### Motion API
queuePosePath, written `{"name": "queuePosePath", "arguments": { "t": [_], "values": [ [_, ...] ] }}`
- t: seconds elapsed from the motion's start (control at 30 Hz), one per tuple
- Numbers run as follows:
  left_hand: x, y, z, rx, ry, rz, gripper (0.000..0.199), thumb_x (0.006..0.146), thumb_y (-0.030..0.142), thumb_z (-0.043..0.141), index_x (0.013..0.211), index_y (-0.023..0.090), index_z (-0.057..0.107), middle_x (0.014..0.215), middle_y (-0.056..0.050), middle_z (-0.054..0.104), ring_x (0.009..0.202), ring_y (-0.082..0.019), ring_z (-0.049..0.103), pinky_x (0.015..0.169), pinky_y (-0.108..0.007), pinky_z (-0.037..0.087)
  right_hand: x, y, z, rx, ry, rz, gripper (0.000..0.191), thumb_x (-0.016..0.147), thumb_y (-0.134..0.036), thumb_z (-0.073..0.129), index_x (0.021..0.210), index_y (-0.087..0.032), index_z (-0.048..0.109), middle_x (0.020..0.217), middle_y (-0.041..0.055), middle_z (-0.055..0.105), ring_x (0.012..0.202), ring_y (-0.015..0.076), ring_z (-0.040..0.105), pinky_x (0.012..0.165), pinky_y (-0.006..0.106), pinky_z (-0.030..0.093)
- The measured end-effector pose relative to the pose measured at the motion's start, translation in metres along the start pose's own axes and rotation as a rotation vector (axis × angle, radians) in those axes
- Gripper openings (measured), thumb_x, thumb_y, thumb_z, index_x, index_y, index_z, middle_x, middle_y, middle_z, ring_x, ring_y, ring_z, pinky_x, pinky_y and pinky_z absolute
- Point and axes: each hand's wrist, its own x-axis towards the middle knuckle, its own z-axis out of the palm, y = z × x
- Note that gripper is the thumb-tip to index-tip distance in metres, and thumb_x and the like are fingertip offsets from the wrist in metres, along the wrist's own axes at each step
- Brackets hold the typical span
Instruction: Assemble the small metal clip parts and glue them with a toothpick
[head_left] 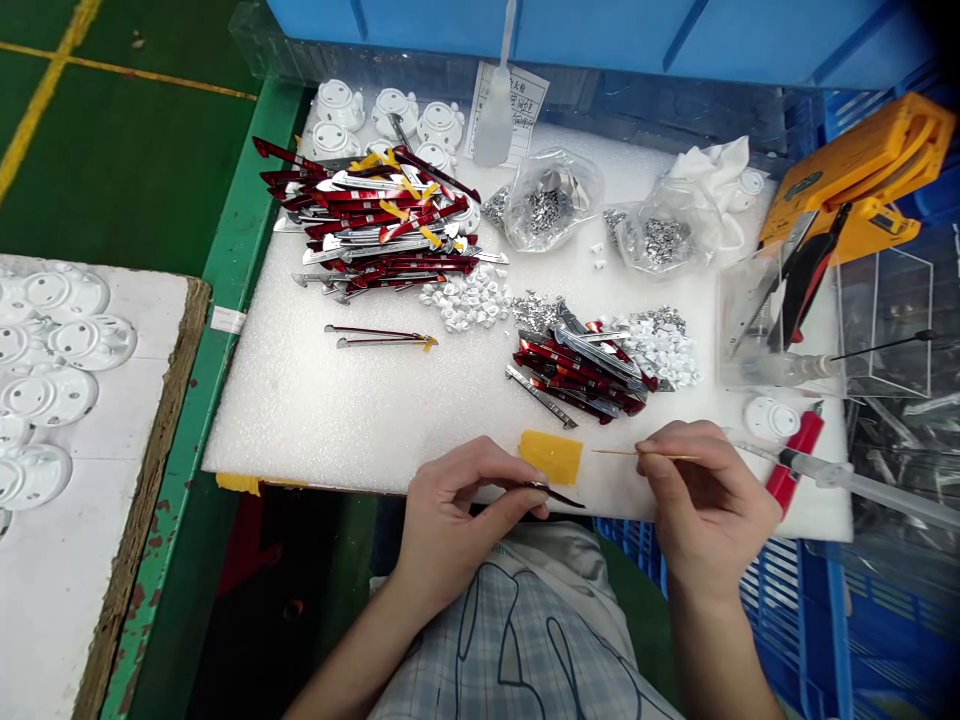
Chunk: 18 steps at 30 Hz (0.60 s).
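Left hand (454, 525) pinching red strip (559, 495), right hand (705, 505) holding stick (645, 452) — at foam edge (315, 478)

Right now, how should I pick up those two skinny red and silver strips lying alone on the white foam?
Pinch the strips at their middle, coming straight down from above. They lie long and thin, flat on the white foam, with nothing crowding them, so your fingers can reach both long edges.
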Motion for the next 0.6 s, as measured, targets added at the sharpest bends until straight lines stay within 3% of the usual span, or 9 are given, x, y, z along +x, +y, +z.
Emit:
{"name": "queuePosePath", "arguments": {
  "t": [0.2, 0.37, 0.6],
  "values": [
    [-0.0001, 0.0007, 0.0006, -0.003, 0.025, -0.008, 0.013, 0.088, 0.027, 0.088, 0.079, 0.02, 0.082, 0.072, -0.001, 0.075, 0.059, -0.014, 0.073, 0.062, -0.023, 0.06, 0.0019, 0.0, 0.0013, -0.072, 0.021, 0.002, 0.013, 0.094, -0.012, 0.074, 0.095, -0.025, 0.077, 0.078, 0.0012, 0.068, 0.071, 0.0183, 0.058, 0.058, 0.031, 0.042],
    [0.0015, 0.0025, 0.001, 0.02, 0.021, 0.033, 0.01, 0.088, 0.016, 0.085, 0.081, 0.022, 0.082, 0.071, 0.001, 0.075, 0.06, -0.012, 0.072, 0.062, -0.019, 0.058, -0.0005, -0.0029, 0.0007, -0.129, -0.071, -0.002, 0.012, 0.096, -0.013, 0.072, 0.095, -0.024, 0.075, 0.081, 0.0019, 0.069, 0.071, 0.0184, 0.06, 0.059, 0.032, 0.045],
    [0.0033, 0.0037, -0.0002, 0.034, 0.024, 0.065, 0.017, 0.083, 0.006, 0.082, 0.081, 0.022, 0.083, 0.07, 0.001, 0.075, 0.058, -0.013, 0.074, 0.06, -0.016, 0.06, 0.0028, -0.0009, 0.0042, -0.282, -0.087, -0.071, 0.015, 0.096, -0.008, 0.069, 0.098, -0.023, 0.072, 0.08, 0.0002, 0.066, 0.068, 0.0151, 0.058, 0.057, 0.029, 0.044]
  ]
}}
